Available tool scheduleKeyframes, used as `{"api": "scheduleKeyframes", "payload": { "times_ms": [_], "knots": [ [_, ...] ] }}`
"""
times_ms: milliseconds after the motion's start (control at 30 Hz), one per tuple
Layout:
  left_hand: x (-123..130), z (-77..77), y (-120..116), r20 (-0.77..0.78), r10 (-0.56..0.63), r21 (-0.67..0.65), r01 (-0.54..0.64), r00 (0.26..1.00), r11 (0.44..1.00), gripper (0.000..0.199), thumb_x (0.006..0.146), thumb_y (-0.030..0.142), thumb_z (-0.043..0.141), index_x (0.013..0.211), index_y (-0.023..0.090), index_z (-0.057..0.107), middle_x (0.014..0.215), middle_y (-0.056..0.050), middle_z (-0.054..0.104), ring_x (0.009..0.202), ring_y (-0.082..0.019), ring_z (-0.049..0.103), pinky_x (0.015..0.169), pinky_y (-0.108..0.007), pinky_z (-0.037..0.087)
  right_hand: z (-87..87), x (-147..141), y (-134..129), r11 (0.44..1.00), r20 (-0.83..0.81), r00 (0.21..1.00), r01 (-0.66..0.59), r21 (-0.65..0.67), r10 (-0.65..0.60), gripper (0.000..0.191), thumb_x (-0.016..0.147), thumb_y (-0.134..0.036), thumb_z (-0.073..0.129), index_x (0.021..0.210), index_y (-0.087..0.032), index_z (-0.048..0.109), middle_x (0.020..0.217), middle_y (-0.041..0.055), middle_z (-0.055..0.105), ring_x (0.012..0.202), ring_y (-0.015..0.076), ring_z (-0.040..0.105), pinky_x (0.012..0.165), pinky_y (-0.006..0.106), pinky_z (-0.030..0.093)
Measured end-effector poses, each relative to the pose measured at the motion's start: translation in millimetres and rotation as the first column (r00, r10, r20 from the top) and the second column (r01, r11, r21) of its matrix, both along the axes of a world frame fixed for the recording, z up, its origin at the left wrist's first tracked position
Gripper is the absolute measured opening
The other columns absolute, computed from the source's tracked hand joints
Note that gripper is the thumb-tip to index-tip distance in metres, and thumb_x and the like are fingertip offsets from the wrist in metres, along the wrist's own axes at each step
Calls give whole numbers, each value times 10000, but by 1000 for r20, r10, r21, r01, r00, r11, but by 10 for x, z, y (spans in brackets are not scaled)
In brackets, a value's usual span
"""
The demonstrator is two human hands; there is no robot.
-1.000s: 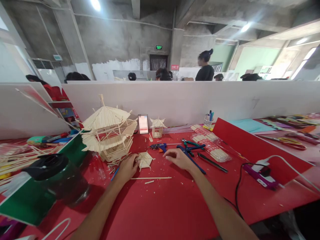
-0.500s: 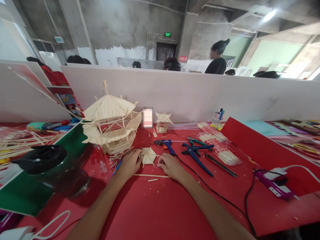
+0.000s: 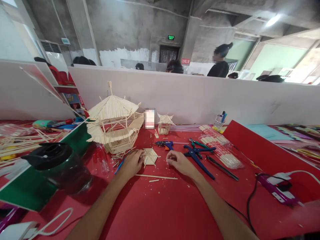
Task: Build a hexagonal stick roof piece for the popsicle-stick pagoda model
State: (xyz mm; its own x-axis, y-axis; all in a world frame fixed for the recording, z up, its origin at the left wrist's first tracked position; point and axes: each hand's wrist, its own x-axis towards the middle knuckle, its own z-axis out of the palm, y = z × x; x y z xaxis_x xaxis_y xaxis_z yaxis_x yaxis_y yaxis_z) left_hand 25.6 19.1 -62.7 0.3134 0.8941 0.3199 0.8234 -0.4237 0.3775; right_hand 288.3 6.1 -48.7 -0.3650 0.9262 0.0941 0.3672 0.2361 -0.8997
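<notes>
A small hexagonal panel of thin wooden sticks (image 3: pixel 150 157), laid in rings like a web, lies flat on the red tabletop. At its left edge, my left hand (image 3: pixel 134 161) has closed fingers on the rim. My right hand (image 3: pixel 180 161) is off to the panel's right, apart from it, its fingers curled and thumb drawn in; anything small between the fingertips cannot be made out. Just beyond that hand lies a blue glue gun (image 3: pixel 167 144). In front of the panel are a long thin stick (image 3: pixel 157 177) and a short stick piece (image 3: pixel 154 181).
A large stick pavilion (image 3: pixel 115 121) stands at back left, a small one (image 3: pixel 165 124) behind the panel. Blue cutters (image 3: pixel 200 163), a black-green tool (image 3: pixel 222 168) and bagged sticks (image 3: pixel 223 151) lie right. A dark jug (image 3: pixel 62 170) stands left; a purple power strip (image 3: pixel 277 193) lies right.
My right hand has moved right, away from the panel, uncovering the long stick's right end. My left hand stays at the panel's left edge. The whole view has shifted slightly.
</notes>
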Motion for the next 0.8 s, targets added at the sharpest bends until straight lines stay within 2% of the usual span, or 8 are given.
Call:
{"api": "scheduleKeyframes", "payload": {
  "times_ms": [100, 233, 367, 467, 533, 667, 800],
  "knots": [
    [-11, -13, 9, 2, 1, 16, -1, 1000, 1000, 214, 896, 198, 513, 1075, 184, 629, 1072, -107, 691, 1032, -260, 624, 932, -399, 476, 22, 70, 32, 999, -13, 1000, -18, -31, 17, 128, 761, -274, 621, 838, -174, 645, 750, 28, 697, 711, 178, 651, 672, 278, 485],
    [35, 41, -27, 32, -36, 90, 33, 999, 995, 217, 909, 190, 507, 1086, 189, 632, 1122, -102, 663, 1063, -251, 600, 951, -401, 468, 47, 115, 41, 1000, -1, 1000, -7, -1, 7, 177, 741, -306, 669, 851, -172, 704, 808, 49, 725, 764, 194, 656, 696, 289, 485],
    [246, 140, -171, 70, -204, 130, 194, 976, 972, 242, 974, 246, 459, 1144, 222, 631, 1183, -76, 643, 1108, -225, 573, 973, -392, 449, 103, 83, 3, 1000, -69, 998, -12, 21, 13, 205, 767, -356, 682, 860, -175, 711, 828, 47, 729, 777, 191, 654, 714, 294, 494],
    [454, 162, -300, 96, -304, 103, 294, 948, 950, 245, 964, 295, 516, 1168, 236, 638, 1150, -72, 648, 1078, -220, 573, 943, -379, 463, 136, 16, -35, 998, -115, 993, -33, 49, 39, 212, 800, -364, 670, 885, -175, 715, 849, 46, 733, 782, 185, 652, 722, 293, 497],
    [554, 161, -363, 117, -337, 79, 330, 934, 941, 207, 963, 298, 525, 1092, 239, 676, 1114, -66, 660, 1053, -216, 575, 929, -369, 460, 140, -23, -48, 997, -133, 991, -20, 80, 31, 208, 816, -360, 659, 895, -176, 716, 863, 48, 736, 786, 185, 653, 726, 297, 496],
    [575, 225, -416, 196, -343, 78, 334, 919, 939, 231, 978, 311, 504, 938, 226, 715, 957, -49, 680, 935, -195, 583, 858, -338, 458, 118, -25, -24, 988, -125, 990, 77, 136, -60, 183, 819, -344, 645, 875, -181, 710, 851, 51, 738, 787, 192, 661, 730, 306, 495],
    [394, 385, -384, 402, -275, 124, 246, 873, 961, 249, 957, 364, 535, 907, 223, 734, 881, -50, 692, 878, -188, 598, 815, -309, 479, 114, 71, 29, 978, -34, 990, 139, 155, -135, 160, 802, -312, 626, 844, -180, 707, 822, 52, 739, 755, 191, 660, 709, 301, 491]
  ]
}}
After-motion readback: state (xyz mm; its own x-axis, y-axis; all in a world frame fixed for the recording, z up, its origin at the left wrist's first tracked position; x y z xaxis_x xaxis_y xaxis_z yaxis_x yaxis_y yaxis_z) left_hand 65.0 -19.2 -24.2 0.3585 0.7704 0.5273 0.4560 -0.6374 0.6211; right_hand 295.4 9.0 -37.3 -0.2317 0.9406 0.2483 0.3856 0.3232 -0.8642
